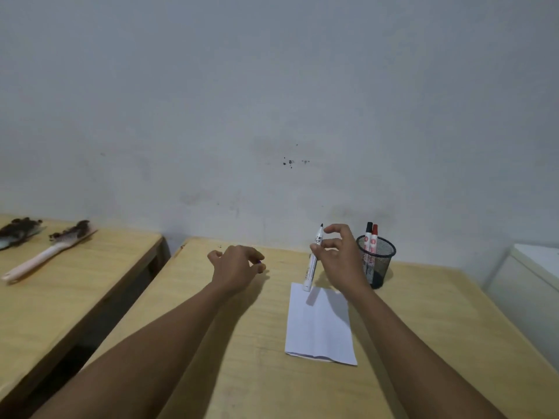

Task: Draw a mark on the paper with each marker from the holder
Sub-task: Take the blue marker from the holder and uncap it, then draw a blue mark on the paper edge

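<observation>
A white sheet of paper (320,325) lies on the wooden table (242,358). My right hand (340,257) holds a white marker (313,261) above the paper's far edge, its uncapped dark tip pointing up. My left hand (237,266) hovers to the left of the paper with its fingers pinched on a small dark cap (259,261), mostly hidden. A black mesh holder (376,263) stands right behind my right hand, with a black-capped marker (368,234) and a red-capped marker (374,235) upright in it.
A second wooden table (60,282) stands to the left across a narrow gap, with two hairbrushes (48,251) on it. A white cabinet (532,279) stands at the right. A grey wall runs close behind the tables.
</observation>
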Tool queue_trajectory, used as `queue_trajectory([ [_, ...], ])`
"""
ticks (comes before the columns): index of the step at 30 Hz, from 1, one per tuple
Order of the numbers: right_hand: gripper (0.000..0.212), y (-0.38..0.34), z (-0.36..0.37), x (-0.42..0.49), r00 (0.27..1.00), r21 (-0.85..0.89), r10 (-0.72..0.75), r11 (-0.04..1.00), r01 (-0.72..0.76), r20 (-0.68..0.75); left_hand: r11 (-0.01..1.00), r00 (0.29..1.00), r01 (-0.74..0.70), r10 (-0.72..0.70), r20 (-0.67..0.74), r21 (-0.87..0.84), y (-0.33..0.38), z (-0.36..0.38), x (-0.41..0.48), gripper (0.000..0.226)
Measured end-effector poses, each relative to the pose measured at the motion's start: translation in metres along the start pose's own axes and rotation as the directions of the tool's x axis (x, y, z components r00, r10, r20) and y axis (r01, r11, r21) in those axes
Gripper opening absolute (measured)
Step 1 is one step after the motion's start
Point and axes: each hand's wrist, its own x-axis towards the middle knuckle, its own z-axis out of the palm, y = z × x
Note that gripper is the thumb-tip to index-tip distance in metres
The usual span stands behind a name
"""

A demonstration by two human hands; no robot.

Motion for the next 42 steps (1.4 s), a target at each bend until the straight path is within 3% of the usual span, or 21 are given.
queue_trajectory([
  [3, 0.013, 0.005, 0.0, 0.001, 1.0, -0.016, -0.007, 1.0, 0.008, 0.019, 0.999, 1.0, -0.009, 0.008, 0.014, 0.031, -0.003, 0.011, -0.005, 0.021],
  [7, 0.013, 0.01, 0.003, 0.001, 0.999, 0.034, 0.009, 0.999, -0.01, 0.04, 0.998, 0.999, 0.02, -0.022, 0.032, 0.056, -0.002, 0.015, -0.011, 0.031],
  [10, 0.026, 0.008, 0.003, 0.002, 0.986, 0.251, 0.134, 0.955, -0.154, 0.096, 0.994, 0.998, 0.023, -0.029, 0.054, 0.107, -0.002, 0.015, -0.016, 0.044],
  [12, 0.035, 0.009, 0.001, 0.004, 0.959, 0.417, 0.214, 0.866, -0.274, 0.186, 0.988, 0.998, -0.036, 0.044, -0.05, 0.152, 0.0, 0.018, -0.026, 0.052],
  [15, 0.027, 0.017, 0.0, 0.004, 0.947, 0.471, 0.22, 0.826, -0.309, 0.235, 0.951, 0.949, -0.252, 0.279, -0.147, 0.182, 0.012, 0.022, -0.05, 0.043],
  [17, 0.01, 0.025, 0.003, 0.001, 0.959, 0.397, 0.184, 0.881, -0.259, 0.218, 0.905, 0.913, -0.397, 0.406, -0.03, 0.156, 0.019, 0.024, -0.064, 0.039],
  [22, 0.026, 0.046, 0.019, -0.003, 0.964, 0.18, 0.143, 0.966, -0.185, 0.224, 0.811, 0.831, -0.546, 0.491, 0.262, 0.21, 0.023, 0.028, -0.071, 0.058],
  [26, 0.02, 0.061, 0.025, 0.006, 0.962, 0.059, 0.108, 0.99, -0.126, 0.249, 0.792, 0.816, -0.558, 0.469, 0.336, 0.249, 0.022, 0.027, -0.068, 0.062],
  [32, 0.01, 0.081, 0.029, 0.011, 0.969, 0.119, 0.113, 0.983, -0.142, 0.221, 0.818, 0.806, -0.531, 0.406, 0.43, 0.221, 0.017, 0.025, -0.066, 0.075],
  [37, 0.012, 0.086, 0.029, 0.007, 0.971, 0.017, 0.046, 0.999, -0.051, 0.236, 0.841, 0.728, -0.503, 0.288, 0.622, 0.199, 0.009, 0.02, -0.062, 0.098],
  [42, 0.011, 0.088, 0.033, 0.004, 0.963, 0.005, -0.015, 1.0, 0.014, 0.27, 0.849, 0.689, -0.496, 0.258, 0.677, 0.181, 0.004, 0.021, -0.064, 0.099],
])
